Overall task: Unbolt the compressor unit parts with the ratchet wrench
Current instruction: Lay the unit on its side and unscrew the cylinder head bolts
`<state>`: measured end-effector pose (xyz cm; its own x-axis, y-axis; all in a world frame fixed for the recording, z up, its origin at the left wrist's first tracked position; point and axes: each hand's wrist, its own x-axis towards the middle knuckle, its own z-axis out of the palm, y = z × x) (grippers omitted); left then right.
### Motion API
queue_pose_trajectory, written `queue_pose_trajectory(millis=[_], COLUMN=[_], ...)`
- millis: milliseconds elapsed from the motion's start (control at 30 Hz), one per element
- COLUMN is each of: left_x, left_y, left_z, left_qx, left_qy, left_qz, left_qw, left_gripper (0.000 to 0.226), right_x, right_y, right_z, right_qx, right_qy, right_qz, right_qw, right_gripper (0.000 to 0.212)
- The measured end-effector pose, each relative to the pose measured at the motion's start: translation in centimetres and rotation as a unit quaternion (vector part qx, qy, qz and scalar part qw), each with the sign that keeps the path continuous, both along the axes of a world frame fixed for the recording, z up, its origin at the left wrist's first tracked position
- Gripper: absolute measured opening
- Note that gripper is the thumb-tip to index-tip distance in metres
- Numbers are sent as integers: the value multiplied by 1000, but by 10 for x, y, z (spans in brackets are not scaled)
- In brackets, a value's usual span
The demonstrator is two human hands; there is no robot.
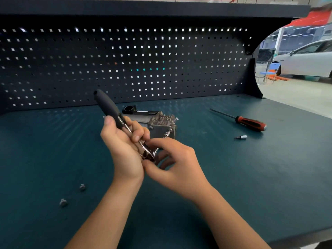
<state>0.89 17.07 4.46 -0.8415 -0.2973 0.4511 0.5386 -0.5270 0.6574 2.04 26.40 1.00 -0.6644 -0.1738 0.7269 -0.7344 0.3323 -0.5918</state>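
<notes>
My left hand (124,151) grips the ratchet wrench (109,108), black handle tilted up-left; my right hand (179,164) pinches its chrome head, just in front of the compressor unit (159,124), a grey finned block on the bench (251,177). I count two loose bolts (82,187) (63,202) at left, one screwdriver (251,123) and one bit socket (241,137) at right.

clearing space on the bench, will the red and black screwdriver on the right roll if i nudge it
Probably rolls a little: the screwdriver has a round shaft and lies flat on the bench. Its thick handle may stop it. Looks stiff and handle-heavy, so a push at the tip would likely pivot it.
</notes>
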Motion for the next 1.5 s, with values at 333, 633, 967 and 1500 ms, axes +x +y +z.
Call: queue_pose_trajectory(millis=[333,633,967,1500], left_x=[0,3,-2,-3], left_y=[3,4,13,14], left_z=[-2,-5,-5,-10], left_qx=[-38,-85,-97,-555], left_qy=[29,36,-8,193], left_qz=[-5,-29,93,56], left_qw=[999,995,991,807], left_gripper=[39,42,36,34], right_x=[1,1,-44,-63], right_y=[-5,-10,18,10], right_z=[4,3,7,-2], right_qx=[-129,-137,-370,-454], right_qy=[-168,-181,-549,-453], right_qz=[66,35,54,175], right_qw=[975,973,748,746], right_gripper=[29,22,31,35])
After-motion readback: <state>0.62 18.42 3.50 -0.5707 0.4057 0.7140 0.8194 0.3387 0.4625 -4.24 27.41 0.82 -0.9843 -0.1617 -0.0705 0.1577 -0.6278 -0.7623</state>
